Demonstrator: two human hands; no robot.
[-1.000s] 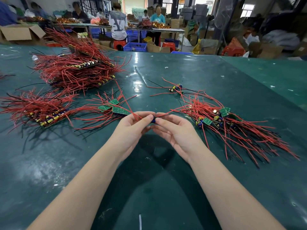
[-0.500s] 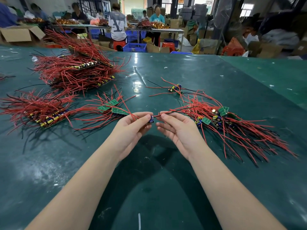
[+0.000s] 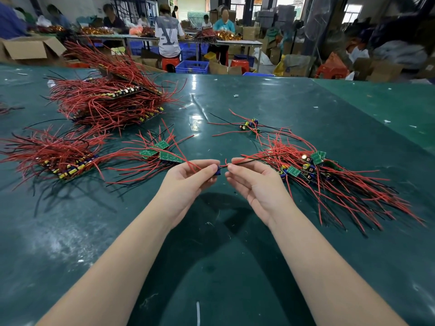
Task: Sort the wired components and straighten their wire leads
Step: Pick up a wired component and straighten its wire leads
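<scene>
Hands have drawn slightly apart: left hand [image 3: 188, 182] pinches the component [image 3: 217, 171], right hand [image 3: 255, 184] pinches its leads [image 3: 242, 161] (one red, one black), so straightening seems underway.

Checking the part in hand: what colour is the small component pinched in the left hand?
Blue, seen in the head view: the component between the left hand fingertips.

A small blue wired component [image 3: 218, 171] is held at the centre of the frame, with one red lead [image 3: 188, 161] running up-left and red and black leads [image 3: 254, 159] running right. Unsorted components with tangled red leads [image 3: 329, 182] are heaped at right. Sorted stacks are seen at upper left [image 3: 110, 100], left [image 3: 58, 158] and centre-left [image 3: 157, 154].
</scene>
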